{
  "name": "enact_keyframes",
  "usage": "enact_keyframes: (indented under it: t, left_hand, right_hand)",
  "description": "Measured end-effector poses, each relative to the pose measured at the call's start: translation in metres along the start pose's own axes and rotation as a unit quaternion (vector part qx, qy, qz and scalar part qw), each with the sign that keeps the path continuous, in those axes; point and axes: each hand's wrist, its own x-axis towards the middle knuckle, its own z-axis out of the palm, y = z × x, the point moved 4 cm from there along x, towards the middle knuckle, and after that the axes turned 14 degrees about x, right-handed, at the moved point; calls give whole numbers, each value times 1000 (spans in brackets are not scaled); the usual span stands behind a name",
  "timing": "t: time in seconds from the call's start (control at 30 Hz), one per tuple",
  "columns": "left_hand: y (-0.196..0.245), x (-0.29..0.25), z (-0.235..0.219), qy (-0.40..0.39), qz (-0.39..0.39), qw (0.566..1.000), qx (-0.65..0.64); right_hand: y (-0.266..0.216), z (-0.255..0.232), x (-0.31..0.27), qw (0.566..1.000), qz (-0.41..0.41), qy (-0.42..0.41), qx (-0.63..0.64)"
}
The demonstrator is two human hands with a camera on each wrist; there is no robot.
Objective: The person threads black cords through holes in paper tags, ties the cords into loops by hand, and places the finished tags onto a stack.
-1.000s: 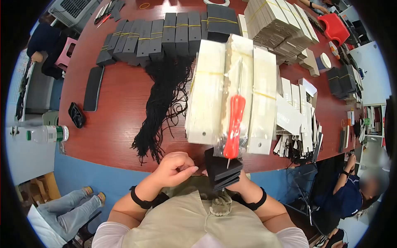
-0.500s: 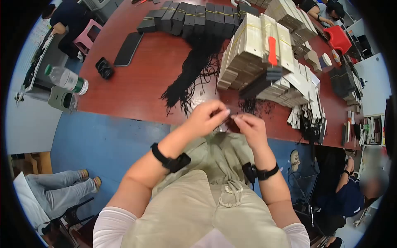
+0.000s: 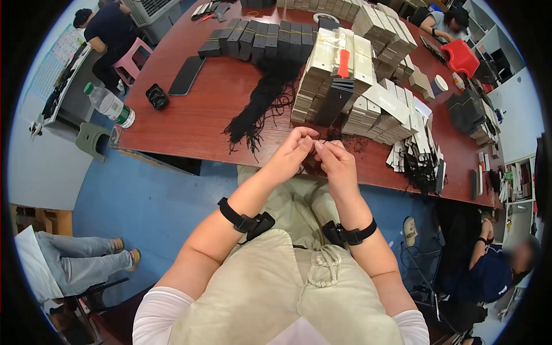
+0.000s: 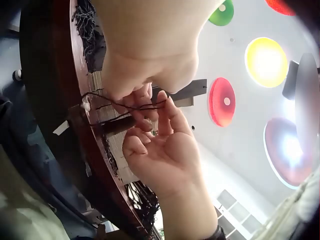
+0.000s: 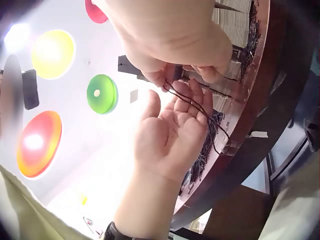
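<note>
My left hand (image 3: 287,156) and right hand (image 3: 338,167) meet at the fingertips above the table's front edge. A thin doubled black cord (image 4: 142,107) runs between them. In the right wrist view, the right hand's thumb and finger pinch one end of it. The cord's loose strands cross the left hand (image 5: 172,132), whose fingers bend around its path, and hang toward the table edge. Just beyond the hands stands a tall bundle of pale tags (image 3: 313,86). A red-handled tool (image 3: 344,62) lies on top, and black cards (image 3: 333,103) lean down its front.
A heap of black cords (image 3: 267,100) lies left of the bundle. Behind it stand banded black card stacks (image 3: 259,43). More pale tags (image 3: 379,118) are at right. A phone (image 3: 187,76), a small black case (image 3: 156,96) and a water bottle (image 3: 110,106) are at left.
The right hand has come up from below the black cards and joined the left. Both hands have moved up over the table edge and drawn together, with the cord between them.
</note>
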Motion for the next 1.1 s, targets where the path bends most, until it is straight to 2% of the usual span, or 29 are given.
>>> enact_keyframes:
  t: [0.03, 0.13, 0.23, 0.27, 0.5, 0.57, 0.6, 0.67, 0.8, 0.9, 1.0, 1.1]
  left_hand:
    - [4, 1, 2, -1, 7, 1000, -24]
    - [-10, 8, -1, 10, -43, 995, -86]
    - [-11, 14, -8, 25, -91, 996, 1]
    - [-9, 15, -8, 25, -84, 996, -3]
    - [-12, 8, -11, 47, -110, 990, 68]
    - [-1, 6, -7, 61, -85, 993, 60]
    - [-2, 4, -7, 59, -97, 992, 60]
    - [-4, -2, -7, 53, -119, 990, 57]
    - [-8, -7, -6, 47, -89, 990, 100]
    - [-7, -8, -5, 56, -99, 987, 114]
    - [-4, -7, -4, 88, -71, 986, 121]
    - [-5, -10, -10, 74, -103, 981, 146]
  right_hand:
    - [0, -1, 2, 1000, 15, -7, 7]
    - [10, -5, 9, 993, 78, 32, 77]
    - [14, -9, 18, 998, 33, 25, 55]
    - [13, -11, 18, 995, 67, 46, 50]
    - [17, -12, 13, 995, 54, 56, 69]
    - [20, -15, 10, 988, 92, 43, 118]
    - [21, -16, 8, 983, 108, 38, 142]
    - [18, -18, 4, 987, 95, 39, 125]
    - [14, -21, 4, 992, 53, 39, 108]
    - [15, -22, 3, 992, 68, 39, 103]
    - [12, -23, 2, 992, 72, 46, 93]
    - [-19, -43, 6, 992, -32, 118, -2]
